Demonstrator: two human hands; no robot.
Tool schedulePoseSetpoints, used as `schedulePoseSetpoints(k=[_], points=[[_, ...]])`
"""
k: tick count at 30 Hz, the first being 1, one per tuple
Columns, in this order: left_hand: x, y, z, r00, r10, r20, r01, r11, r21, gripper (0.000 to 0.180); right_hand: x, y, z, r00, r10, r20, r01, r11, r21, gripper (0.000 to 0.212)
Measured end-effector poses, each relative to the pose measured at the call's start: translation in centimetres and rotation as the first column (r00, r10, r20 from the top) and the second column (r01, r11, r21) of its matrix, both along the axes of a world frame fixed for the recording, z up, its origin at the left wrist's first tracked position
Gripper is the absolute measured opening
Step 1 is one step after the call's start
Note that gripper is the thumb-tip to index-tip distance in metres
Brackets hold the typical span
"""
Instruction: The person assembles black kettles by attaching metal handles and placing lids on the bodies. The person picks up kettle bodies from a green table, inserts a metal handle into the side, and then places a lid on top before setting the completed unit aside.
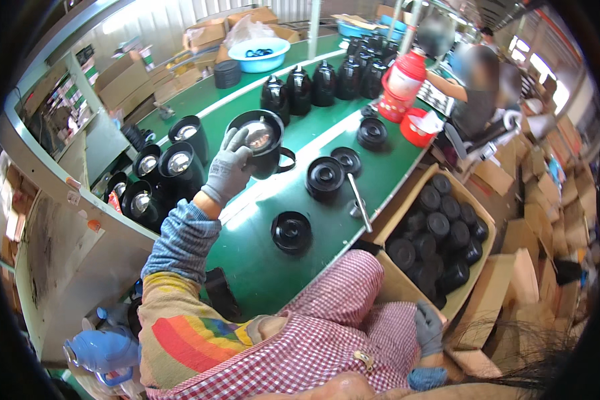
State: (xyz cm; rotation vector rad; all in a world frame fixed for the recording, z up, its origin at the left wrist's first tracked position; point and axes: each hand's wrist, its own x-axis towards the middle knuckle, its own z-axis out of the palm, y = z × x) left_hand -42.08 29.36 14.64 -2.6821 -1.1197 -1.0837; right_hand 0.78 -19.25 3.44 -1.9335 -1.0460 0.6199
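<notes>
Left grey-gloved hand (229,167) gripping rim of round, black, silver-lined jug (265,143), upper middle of frame. Right hand (429,328) resting lower right; cannot tell if holding. Loose grip could send jug tipping.

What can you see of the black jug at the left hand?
The black jug looks plastic outside, open and lidless, with a shiny, silvery inside and a loop handle on the right. It looks upright over the green tabletop; whether it rests there is unclear. The gloved left hand touches its rim.
</notes>
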Motion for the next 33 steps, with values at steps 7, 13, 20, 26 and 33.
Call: schedulePoseSetpoints(k=[7,13,20,26,33], points=[[11.2,-13.8,5.4,0.621,-0.753,0.218,0.782,0.576,-0.239,0.031,-2.4,4.7,11.2,0.910,0.065,0.409,-0.216,0.917,0.335,0.041],[22.6,-21.8,-5.6,0.232,-0.761,0.606,0.834,-0.165,-0.527,0.026,-2.5,2.6,13.0,0.959,0.084,0.271,-0.188,0.903,0.386,0.033],[27.7,-26.6,-16.8,0.314,-0.643,0.699,0.502,-0.512,-0.697,0.030,-1.7,-1.7,5.6,0.980,0.163,-0.110,-0.174,0.980,-0.100,0.036],[27.7,-26.7,-13.9,0.449,-0.736,0.507,0.456,-0.300,-0.838,0.056,0.4,0.3,4.0,0.835,0.538,0.115,-0.443,0.782,-0.439,0.080],[14.5,-14.8,-19.3,0.854,-0.006,0.521,0.429,0.574,-0.697,0.048,0.7,2.0,3.8,0.782,0.589,0.207,-0.446,0.759,-0.474,0.073]])
